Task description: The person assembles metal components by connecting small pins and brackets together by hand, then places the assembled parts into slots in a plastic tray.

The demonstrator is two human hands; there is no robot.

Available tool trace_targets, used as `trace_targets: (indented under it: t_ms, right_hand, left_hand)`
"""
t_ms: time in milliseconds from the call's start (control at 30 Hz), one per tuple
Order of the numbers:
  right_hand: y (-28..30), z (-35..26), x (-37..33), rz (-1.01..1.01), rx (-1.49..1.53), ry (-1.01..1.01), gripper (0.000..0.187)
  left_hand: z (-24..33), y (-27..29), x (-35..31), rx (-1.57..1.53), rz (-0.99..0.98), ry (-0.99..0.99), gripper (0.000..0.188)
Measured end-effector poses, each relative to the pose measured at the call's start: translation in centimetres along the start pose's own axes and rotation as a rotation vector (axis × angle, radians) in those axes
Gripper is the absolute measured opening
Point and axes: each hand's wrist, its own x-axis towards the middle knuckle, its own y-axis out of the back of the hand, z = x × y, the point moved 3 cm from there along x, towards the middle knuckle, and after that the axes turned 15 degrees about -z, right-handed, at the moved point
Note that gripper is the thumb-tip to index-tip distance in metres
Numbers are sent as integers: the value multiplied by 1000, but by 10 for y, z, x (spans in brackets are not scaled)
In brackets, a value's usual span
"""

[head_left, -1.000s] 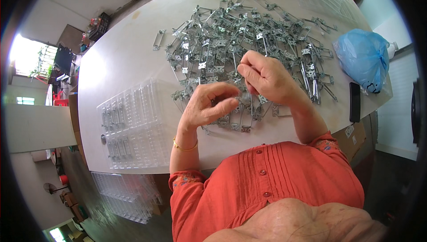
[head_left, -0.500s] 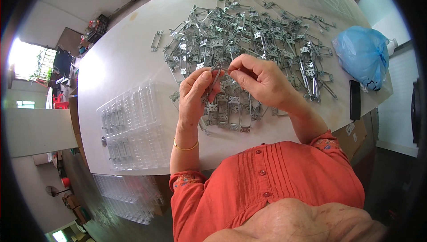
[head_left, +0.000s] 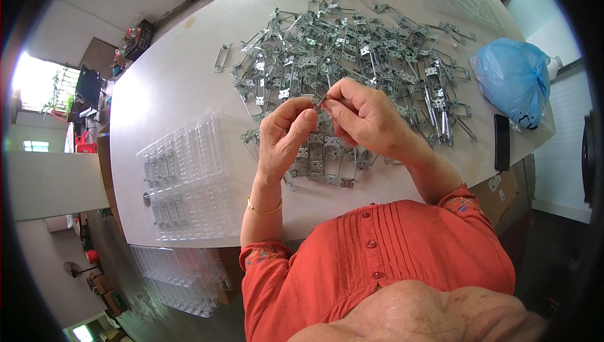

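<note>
Both my hands meet over the near side of a large heap of silvery metal brackets. A small metal bracket is pinched between them, mostly covered by the fingers. My left hand is closed, its thumb and fingertips at the bracket's left side. From the right, my right hand grips the same piece between thumb and forefinger. Just below the hands lie more brackets, some side by side in a row.
On the left of the white table sits a clear plastic tray with brackets in some slots. More clear trays are stacked below the table edge. A blue plastic bag and a black phone lie at the right.
The bracket has turned and is now more hidden by my fingers. My left hand has shifted slightly right, closer to my right hand, which has hardly moved.
</note>
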Motion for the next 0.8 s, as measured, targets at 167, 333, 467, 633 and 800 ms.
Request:
trace_targets:
  t_ms: [167, 333, 467, 633, 800]
  right_hand:
    - [4, 2, -1, -62, -83, 78, 8]
    - [18, -3, -2, 40, -377, 179, 4]
    - [15, -4, -1, -17, -400, 366, 4]
    - [10, 1, 3, -44, -245, 332, 4]
    - [13, 5, 6, 29, -31, 305, 6]
  left_hand:
    - [0, 2, -1, -74, 67, 17, 31]
    - [-3, 3, 0, -130, 45, 80, 32]
    - [-2, -2, 4, -187, -77, 122, 33]
    - [2, -1, 3, -295, -100, 89, 42]
    - [2, 1, 5, -437, -145, -68, 78]
